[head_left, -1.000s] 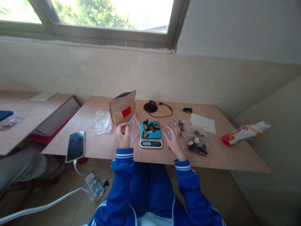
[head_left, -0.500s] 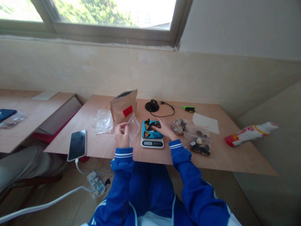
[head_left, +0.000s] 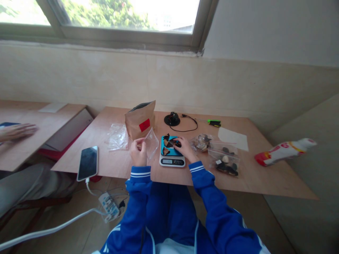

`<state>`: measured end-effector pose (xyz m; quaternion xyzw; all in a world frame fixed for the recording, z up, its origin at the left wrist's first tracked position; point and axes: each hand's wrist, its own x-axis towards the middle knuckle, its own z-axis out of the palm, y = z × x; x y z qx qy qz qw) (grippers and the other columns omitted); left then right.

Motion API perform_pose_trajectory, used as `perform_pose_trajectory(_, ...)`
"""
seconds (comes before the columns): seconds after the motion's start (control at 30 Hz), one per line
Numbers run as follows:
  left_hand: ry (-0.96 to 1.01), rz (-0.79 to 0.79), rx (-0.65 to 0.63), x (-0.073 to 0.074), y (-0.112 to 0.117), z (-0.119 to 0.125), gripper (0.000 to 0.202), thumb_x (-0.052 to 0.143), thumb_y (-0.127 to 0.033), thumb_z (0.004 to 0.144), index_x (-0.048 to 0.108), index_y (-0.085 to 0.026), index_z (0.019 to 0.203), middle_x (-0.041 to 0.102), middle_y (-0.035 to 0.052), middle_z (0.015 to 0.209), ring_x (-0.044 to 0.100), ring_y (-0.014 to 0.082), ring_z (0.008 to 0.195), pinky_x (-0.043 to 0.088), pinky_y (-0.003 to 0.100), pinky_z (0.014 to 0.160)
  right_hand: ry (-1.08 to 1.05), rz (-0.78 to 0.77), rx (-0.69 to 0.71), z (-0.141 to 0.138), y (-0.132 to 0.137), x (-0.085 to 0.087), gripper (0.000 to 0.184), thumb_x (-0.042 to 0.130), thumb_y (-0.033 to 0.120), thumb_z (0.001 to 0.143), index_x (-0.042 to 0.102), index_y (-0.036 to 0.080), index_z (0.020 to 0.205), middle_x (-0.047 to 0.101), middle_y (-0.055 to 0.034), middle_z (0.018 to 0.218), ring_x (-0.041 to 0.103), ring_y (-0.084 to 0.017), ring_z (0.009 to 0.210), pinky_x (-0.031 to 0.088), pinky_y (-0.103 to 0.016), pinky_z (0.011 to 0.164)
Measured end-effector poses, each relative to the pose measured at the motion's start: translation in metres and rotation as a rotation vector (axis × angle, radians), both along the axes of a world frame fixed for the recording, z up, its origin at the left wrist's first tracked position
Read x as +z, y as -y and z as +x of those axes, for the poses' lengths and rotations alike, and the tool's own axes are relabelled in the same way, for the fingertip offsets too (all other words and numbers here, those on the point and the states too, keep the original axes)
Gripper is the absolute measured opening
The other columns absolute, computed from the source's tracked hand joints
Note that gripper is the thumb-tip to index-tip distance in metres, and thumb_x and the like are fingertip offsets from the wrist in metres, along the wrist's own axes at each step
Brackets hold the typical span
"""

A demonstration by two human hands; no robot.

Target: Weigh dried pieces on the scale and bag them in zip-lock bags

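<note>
My left hand (head_left: 138,152) pinches the edge of a clear plastic bag (head_left: 152,144), which stands up beside a kitchen scale (head_left: 172,162). On the scale's blue top (head_left: 172,152) lie several dried, curled brown pieces (head_left: 166,151) that look like peel. My right hand (head_left: 184,149) reaches over the scale from the right, its fingers closed on a dark dried piece (head_left: 177,142) among the others. Its fingertips partly cover the pieces there. The scale's display is lit, but its digits are too small to read.
A brown paper pouch (head_left: 140,121) stands behind my left hand, with crumpled clear bags (head_left: 117,137) beside it. Right of the scale lie bags of dried pieces (head_left: 202,142) and dark stones (head_left: 225,163). A phone (head_left: 88,163), bottle (head_left: 284,152) and screwdriver (head_left: 214,122) are also here.
My right hand's fingers have drawn together and down onto the dried pieces on the scale. The left hand keeps the bag in place. Another person's hand has appeared on the left table.
</note>
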<state>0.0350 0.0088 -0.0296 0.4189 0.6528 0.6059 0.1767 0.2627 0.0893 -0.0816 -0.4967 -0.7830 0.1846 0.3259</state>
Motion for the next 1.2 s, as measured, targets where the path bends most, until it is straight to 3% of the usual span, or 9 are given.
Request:
perform_pose_trajectory(0.13,-0.015,0.002,-0.002,0.001,0.000,0.003,0.021,0.055,-0.029,0.078,0.066,-0.017,0.091,0.063,0.0035,0.088,0.048,0.0103,0.061,0.041,0.025,0.060,-0.146,0.009,-0.086,-0.003,0.007,0.020,0.021,0.066,0.022,0.075,0.069,0.017,0.095,0.062,-0.0136,0.113,0.055,-0.028,0.113,0.042,-0.045,0.098)
perform_pose_trajectory(0.27,-0.054,-0.003,-0.015,0.003,0.000,0.010,0.020,0.054,-0.028,0.079,0.065,-0.017,0.092,0.065,0.0043,0.088,0.052,0.0118,0.064,0.042,0.026,0.062,-0.491,-0.039,-0.052,-0.023,0.019,0.063,0.031,0.069,0.033,0.076,0.067,0.019,0.103,0.063,-0.0104,0.117,0.058,-0.024,0.110,0.046,-0.039,0.096)
perform_pose_trajectory(0.37,-0.125,-0.006,0.005,0.007,0.001,0.016,0.020,0.053,-0.026,0.079,0.065,-0.017,0.092,0.063,0.0044,0.087,0.052,0.0117,0.063,0.044,0.027,0.064,-0.803,-0.306,0.073,-0.048,0.035,0.096,0.036,0.072,0.037,0.073,0.066,0.020,0.104,0.068,-0.0063,0.108,0.063,-0.019,0.098,0.049,-0.034,0.090)
perform_pose_trajectory(0.47,-0.186,0.012,0.035,0.010,0.002,0.021,0.020,0.052,-0.026,0.080,0.066,-0.016,0.091,0.062,0.0051,0.085,0.053,0.0126,0.065,0.046,0.028,0.066,-0.997,-0.616,0.234,-0.069,0.052,0.113,0.034,0.072,0.039,0.072,0.067,0.019,0.099,0.070,-0.0049,0.099,0.064,-0.017,0.090,0.051,-0.031,0.083)
perform_pose_trajectory(0.57,-0.184,0.029,0.053,0.010,0.002,0.024,0.021,0.052,-0.026,0.080,0.066,-0.016,0.091,0.062,0.0060,0.085,0.054,0.0133,0.066,0.046,0.028,0.064,-0.954,-0.649,0.221,-0.082,0.060,0.107,0.034,0.074,0.038,0.070,0.067,0.017,0.096,0.070,-0.0053,0.095,0.064,-0.016,0.086,0.050,-0.030,0.080)
perform_pose_trajectory(0.73,-0.094,0.028,0.091,0.006,0.003,0.024,0.022,0.051,-0.031,0.081,0.066,-0.017,0.089,0.063,0.0069,0.088,0.057,0.0152,0.072,0.047,0.028,0.065,-0.528,-0.399,0.043,-0.086,0.057,0.080,0.028,0.071,0.032,0.073,0.068,0.015,0.094,0.069,-0.0097,0.094,0.065,-0.020,0.085,0.051,-0.034,0.078)
perform_pose_trajectory(0.93,-0.051,0.026,0.074,0.000,0.002,0.024,0.022,0.052,-0.033,0.080,0.065,-0.017,0.088,0.063,0.0070,0.089,0.059,0.0167,0.077,0.047,0.029,0.067,-0.171,-0.233,0.157,-0.091,0.062,0.080,0.017,0.065,0.028,0.081,0.069,0.017,0.093,0.071,-0.0097,0.091,0.065,-0.022,0.083,0.051,-0.035,0.078)
perform_pose_trajectory(1.07,-0.010,0.007,0.086,-0.001,0.002,0.019,0.023,0.053,-0.035,0.081,0.065,-0.018,0.090,0.064,0.0063,0.090,0.059,0.0165,0.078,0.047,0.030,0.069,-0.261,-0.251,0.374,-0.084,0.068,0.098,0.027,0.053,0.031,0.090,0.064,0.021,0.112,0.068,-0.0075,0.110,0.064,-0.018,0.097,0.051,-0.030,0.083)
perform_pose_trajectory(1.2,0.007,-0.005,0.124,-0.001,0.004,0.010,0.022,0.053,-0.035,0.081,0.064,-0.017,0.089,0.064,0.0063,0.090,0.059,0.0173,0.081,0.046,0.029,0.069,-0.448,-0.163,0.250,-0.061,0.058,0.098,0.031,0.042,0.037,0.095,0.064,0.024,0.113,0.062,-0.0054,0.124,0.057,-0.018,0.116,0.047,-0.032,0.096)
